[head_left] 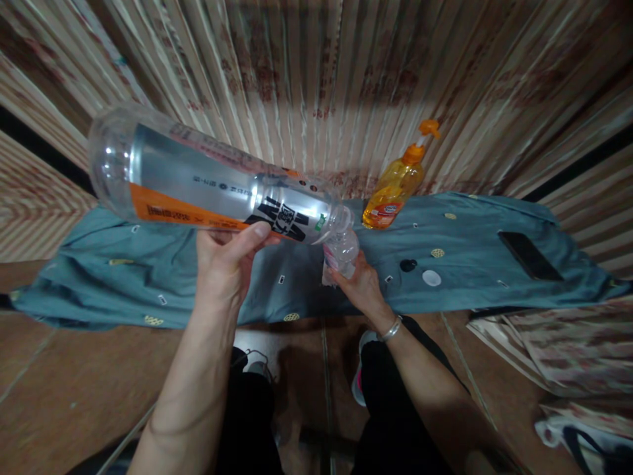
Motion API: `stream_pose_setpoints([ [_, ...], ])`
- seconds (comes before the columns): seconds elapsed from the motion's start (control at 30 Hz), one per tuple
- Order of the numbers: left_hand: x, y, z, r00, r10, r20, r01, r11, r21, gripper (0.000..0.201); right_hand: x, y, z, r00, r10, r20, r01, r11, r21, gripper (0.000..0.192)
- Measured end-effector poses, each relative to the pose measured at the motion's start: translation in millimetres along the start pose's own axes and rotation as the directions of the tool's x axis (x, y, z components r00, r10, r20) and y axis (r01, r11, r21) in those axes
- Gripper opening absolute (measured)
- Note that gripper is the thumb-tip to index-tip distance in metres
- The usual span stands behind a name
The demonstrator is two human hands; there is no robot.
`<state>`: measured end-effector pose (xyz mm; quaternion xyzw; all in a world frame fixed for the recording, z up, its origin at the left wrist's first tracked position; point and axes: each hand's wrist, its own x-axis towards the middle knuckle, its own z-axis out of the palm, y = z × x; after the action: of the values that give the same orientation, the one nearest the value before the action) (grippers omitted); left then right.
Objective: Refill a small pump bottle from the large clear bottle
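Observation:
My left hand (230, 254) is closed around a large clear plastic bottle (192, 175) with a silver and orange label. That bottle lies nearly on its side in the air, its mouth tipped down to the right. Below the mouth, my right hand (363, 284) grips a small clear plastic bottle (345, 249), with the two bottle necks meeting or almost touching. Whether liquid runs between them cannot be made out. Just beyond my right hand stands a pump bottle (390, 194) of yellow-orange liquid with an orange pump head.
A teal patterned cloth (297, 297) covers the low surface. On its right side lie a dark cap (408, 265), a white cap (431, 278) and a black phone (529, 255). Pleated curtain-like fabric (297, 79) rises behind. A bag (578, 349) sits at the lower right.

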<state>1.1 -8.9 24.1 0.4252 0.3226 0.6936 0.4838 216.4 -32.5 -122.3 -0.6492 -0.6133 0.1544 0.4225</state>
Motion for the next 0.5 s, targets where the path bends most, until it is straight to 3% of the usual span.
stream_pose_setpoints([
  [0.27,-0.3,-0.6,-1.0,1.0,0.0,0.011,-0.001,1.0,0.007,0.034,-0.6,3.8,2.8,0.999,-0.023,-0.034,0.022,1.0,-0.019,0.057],
  [0.5,-1.1,3.7,8.1,0.999,0.002,-0.043,-0.003,1.0,-0.026,0.038,-0.7,2.9,2.8,0.999,-0.023,-0.033,0.023,1.0,-0.006,0.055],
])
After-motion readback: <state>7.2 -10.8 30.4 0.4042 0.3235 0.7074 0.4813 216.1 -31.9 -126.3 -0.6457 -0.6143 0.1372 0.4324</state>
